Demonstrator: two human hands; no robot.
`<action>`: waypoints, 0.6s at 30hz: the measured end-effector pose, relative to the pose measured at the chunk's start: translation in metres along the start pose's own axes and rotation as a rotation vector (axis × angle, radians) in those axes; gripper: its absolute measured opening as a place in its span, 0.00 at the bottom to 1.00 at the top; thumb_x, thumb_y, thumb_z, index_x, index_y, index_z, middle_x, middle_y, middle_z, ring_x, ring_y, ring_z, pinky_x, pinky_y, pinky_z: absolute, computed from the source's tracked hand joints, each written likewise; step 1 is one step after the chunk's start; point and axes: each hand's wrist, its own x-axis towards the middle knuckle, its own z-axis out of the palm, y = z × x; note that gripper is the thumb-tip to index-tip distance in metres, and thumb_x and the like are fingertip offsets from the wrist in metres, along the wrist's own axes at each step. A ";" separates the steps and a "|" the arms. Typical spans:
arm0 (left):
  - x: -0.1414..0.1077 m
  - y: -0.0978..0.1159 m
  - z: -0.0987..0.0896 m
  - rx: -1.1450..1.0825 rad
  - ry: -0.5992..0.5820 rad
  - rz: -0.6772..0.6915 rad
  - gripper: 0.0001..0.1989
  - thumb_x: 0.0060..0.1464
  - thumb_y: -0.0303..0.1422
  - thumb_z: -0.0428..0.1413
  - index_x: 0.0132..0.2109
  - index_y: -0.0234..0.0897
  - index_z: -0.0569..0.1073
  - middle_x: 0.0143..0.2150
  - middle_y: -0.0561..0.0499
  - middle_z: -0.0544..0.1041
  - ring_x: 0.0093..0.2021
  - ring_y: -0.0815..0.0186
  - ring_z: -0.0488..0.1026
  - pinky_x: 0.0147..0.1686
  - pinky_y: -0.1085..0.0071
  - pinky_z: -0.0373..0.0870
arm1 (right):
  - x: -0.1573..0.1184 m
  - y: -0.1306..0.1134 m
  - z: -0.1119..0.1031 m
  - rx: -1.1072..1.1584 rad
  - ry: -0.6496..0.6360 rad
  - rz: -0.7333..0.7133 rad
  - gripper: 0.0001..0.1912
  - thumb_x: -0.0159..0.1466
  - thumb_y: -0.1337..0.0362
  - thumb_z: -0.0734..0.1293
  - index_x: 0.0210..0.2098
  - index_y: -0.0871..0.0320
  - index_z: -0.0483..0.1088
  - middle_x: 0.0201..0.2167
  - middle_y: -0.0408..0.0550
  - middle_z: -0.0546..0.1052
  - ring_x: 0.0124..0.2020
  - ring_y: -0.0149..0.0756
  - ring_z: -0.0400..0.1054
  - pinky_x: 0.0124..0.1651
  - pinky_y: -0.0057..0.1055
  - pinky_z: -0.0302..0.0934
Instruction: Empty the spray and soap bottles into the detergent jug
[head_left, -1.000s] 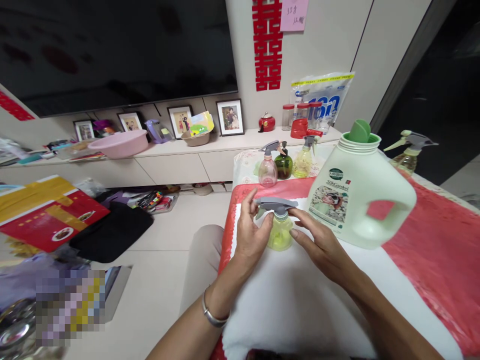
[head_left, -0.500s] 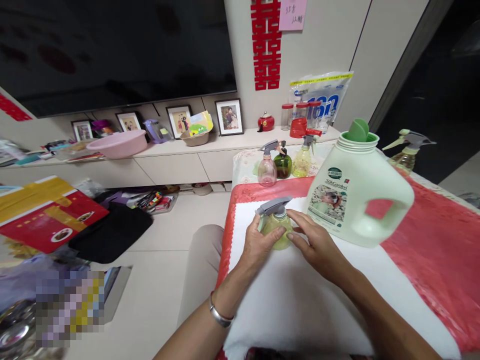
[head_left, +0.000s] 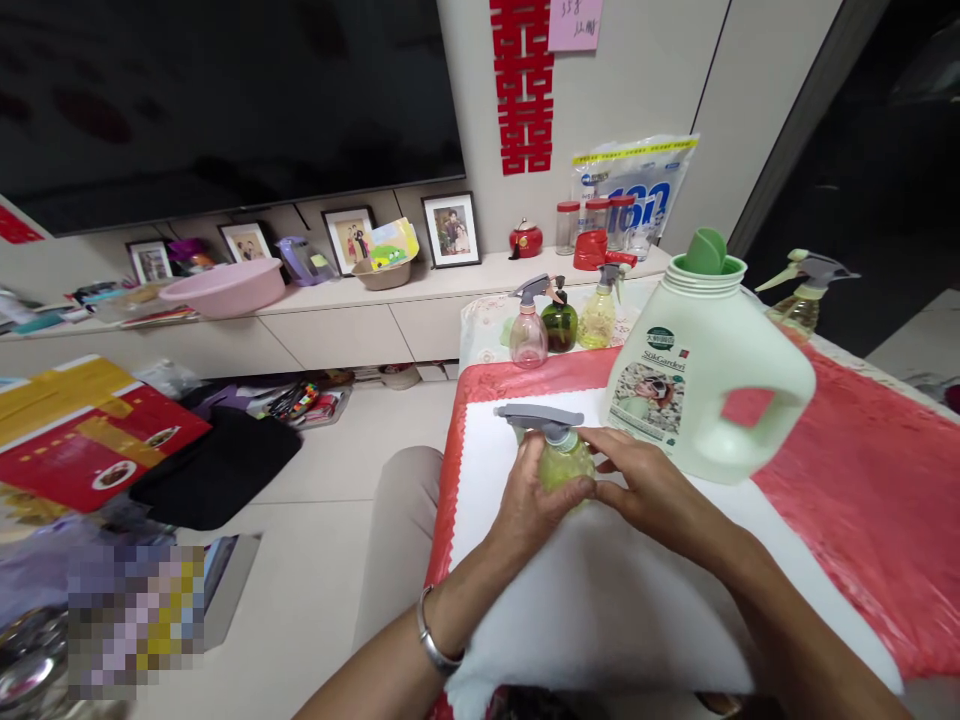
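Observation:
A small yellow-green spray bottle (head_left: pixel 564 462) with a grey trigger head is held between my two hands above the white cloth (head_left: pixel 592 570). My left hand (head_left: pixel 529 495) wraps its left side, the thumb across the front. On the right, my right hand (head_left: pixel 637 480) grips the bottle with thumb and fingers around that side. The bottle stands roughly upright, its nozzle pointing left. Just beyond my right hand is a big pale green jug (head_left: pixel 709 380) with a green scoop or cap (head_left: pixel 706 252) in its mouth.
Behind stand a pink spray bottle (head_left: pixel 529 335), a dark green pump bottle (head_left: pixel 559 322) and a yellow spray bottle (head_left: pixel 598 317). Another sprayer (head_left: pixel 802 290) is at the right. Red covering (head_left: pixel 862 480) lies under the cloth. A low cabinet (head_left: pixel 337 335) runs along the wall.
The spray bottle has turned and come slightly nearer to me, its trigger head now more sideways. Both hands have shifted their hold on it. The view has moved slightly.

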 end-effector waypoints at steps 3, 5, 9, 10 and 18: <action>-0.001 0.002 -0.002 0.115 0.019 0.037 0.31 0.47 0.44 0.70 0.56 0.39 0.73 0.51 0.44 0.78 0.56 0.47 0.73 0.56 0.55 0.70 | -0.001 0.000 -0.010 0.016 -0.009 0.010 0.25 0.71 0.62 0.64 0.66 0.60 0.64 0.59 0.51 0.67 0.55 0.37 0.68 0.52 0.32 0.72; -0.002 0.005 -0.002 0.143 0.031 0.056 0.30 0.49 0.44 0.69 0.56 0.39 0.73 0.52 0.43 0.78 0.57 0.48 0.73 0.57 0.54 0.70 | 0.000 -0.006 -0.016 0.033 0.039 0.009 0.23 0.72 0.62 0.62 0.65 0.58 0.66 0.58 0.50 0.68 0.55 0.36 0.68 0.54 0.32 0.71; -0.008 0.016 0.004 0.139 0.038 0.078 0.27 0.55 0.42 0.65 0.59 0.41 0.71 0.57 0.44 0.76 0.59 0.50 0.71 0.60 0.56 0.66 | 0.005 -0.022 -0.018 0.164 0.234 0.003 0.18 0.75 0.61 0.60 0.61 0.56 0.69 0.57 0.46 0.69 0.55 0.31 0.67 0.53 0.25 0.70; -0.010 0.019 0.007 0.124 0.049 0.093 0.26 0.57 0.42 0.63 0.60 0.41 0.70 0.59 0.45 0.75 0.61 0.52 0.70 0.62 0.57 0.65 | 0.007 -0.026 -0.015 0.185 0.269 -0.010 0.17 0.75 0.61 0.61 0.60 0.57 0.69 0.56 0.46 0.69 0.56 0.30 0.67 0.53 0.23 0.70; -0.013 0.022 0.018 0.075 0.171 0.129 0.16 0.67 0.41 0.53 0.57 0.42 0.72 0.54 0.48 0.77 0.55 0.59 0.73 0.57 0.65 0.66 | 0.013 -0.030 0.004 0.129 0.317 -0.121 0.13 0.76 0.67 0.59 0.57 0.60 0.69 0.55 0.46 0.69 0.55 0.25 0.65 0.58 0.21 0.60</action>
